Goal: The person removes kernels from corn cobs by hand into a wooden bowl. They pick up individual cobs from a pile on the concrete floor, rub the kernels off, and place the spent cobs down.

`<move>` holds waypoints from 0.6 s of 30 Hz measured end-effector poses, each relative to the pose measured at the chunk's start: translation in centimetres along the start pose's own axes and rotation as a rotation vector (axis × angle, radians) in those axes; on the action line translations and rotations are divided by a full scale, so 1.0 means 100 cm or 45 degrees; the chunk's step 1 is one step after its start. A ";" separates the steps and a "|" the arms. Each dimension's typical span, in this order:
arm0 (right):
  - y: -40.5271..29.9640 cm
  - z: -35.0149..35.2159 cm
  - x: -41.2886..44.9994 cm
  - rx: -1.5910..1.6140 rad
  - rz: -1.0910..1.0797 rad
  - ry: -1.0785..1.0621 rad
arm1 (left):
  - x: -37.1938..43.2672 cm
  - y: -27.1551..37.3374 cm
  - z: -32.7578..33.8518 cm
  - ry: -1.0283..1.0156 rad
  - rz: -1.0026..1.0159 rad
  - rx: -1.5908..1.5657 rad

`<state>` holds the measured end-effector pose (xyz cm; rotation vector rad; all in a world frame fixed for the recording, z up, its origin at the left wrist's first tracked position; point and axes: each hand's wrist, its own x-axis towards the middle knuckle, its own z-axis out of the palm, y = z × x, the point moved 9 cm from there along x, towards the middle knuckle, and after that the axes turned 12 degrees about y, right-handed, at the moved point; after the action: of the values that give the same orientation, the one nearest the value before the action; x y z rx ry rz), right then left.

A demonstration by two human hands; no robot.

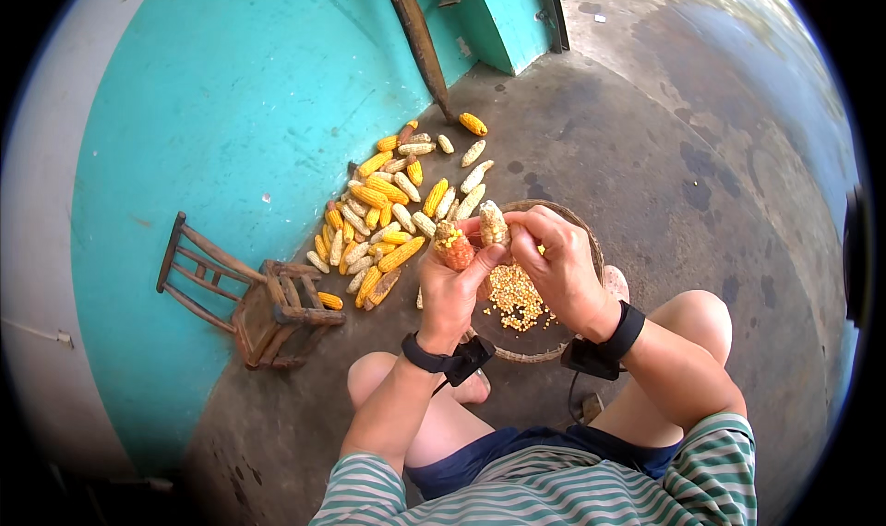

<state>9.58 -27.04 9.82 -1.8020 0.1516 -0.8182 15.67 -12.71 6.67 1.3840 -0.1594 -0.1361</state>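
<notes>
In my left hand (450, 284) is a reddish, mostly stripped corn cob (455, 249), with a few yellow kernels left near its tip. Beside it stands a pale ear of corn (493, 223), partly bare of kernels. My left thumb touches the lower end of this ear. The fingers of my right hand (564, 266) grip its right side, and some fingertips are hidden behind it. Both hands are above a round woven basket (554, 352). Loose corn kernels (516, 294) lie in the basket, partly covered by my hands.
A heap of yellow and pale corn ears (377, 214) lies along the turquoise wall (228, 97). A small wooden chair (266, 311) is tipped over at the left. One wooden pole (419, 38) leans by the wall. My knees (695, 322) flank the basket on the concrete floor (623, 145).
</notes>
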 end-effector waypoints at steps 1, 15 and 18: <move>0.004 0.000 0.000 0.009 0.075 -0.004 | 0.000 0.000 0.000 -0.009 -0.006 -0.001; 0.014 -0.011 0.005 0.003 0.075 0.026 | 0.003 -0.010 0.004 -0.186 -0.311 -0.378; 0.009 -0.011 0.003 -0.044 0.011 0.007 | 0.004 -0.010 0.003 -0.235 -0.371 -0.407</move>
<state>9.45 -28.38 9.33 -1.8304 0.1776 -0.8186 15.98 -13.23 5.76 1.0677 -0.0834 -0.5120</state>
